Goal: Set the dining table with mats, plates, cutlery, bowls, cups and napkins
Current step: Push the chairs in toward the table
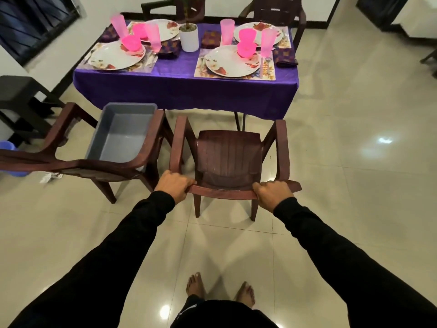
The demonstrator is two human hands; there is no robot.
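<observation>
A brown plastic chair (228, 157) stands on the floor in front of me, facing the table. My left hand (173, 184) grips the left end of its backrest top, and my right hand (272, 194) grips the right end. Beyond it, the table with a purple cloth (184, 88) carries several place settings: floral mats, white flowered plates (230, 61), pink bowls (246, 49), pink cups (268, 41), folded patterned napkins (286, 57) and a spoon (268, 62). A white plant pot (189, 37) sits at the table's centre.
A second brown chair (78, 159) at left holds a grey tub (123, 136). Two more chairs stand behind the table. A dark stool (21, 98) is by the left wall, with a blue bucket (7, 147) near it. Glossy tiled floor extends to the right; my bare feet are below.
</observation>
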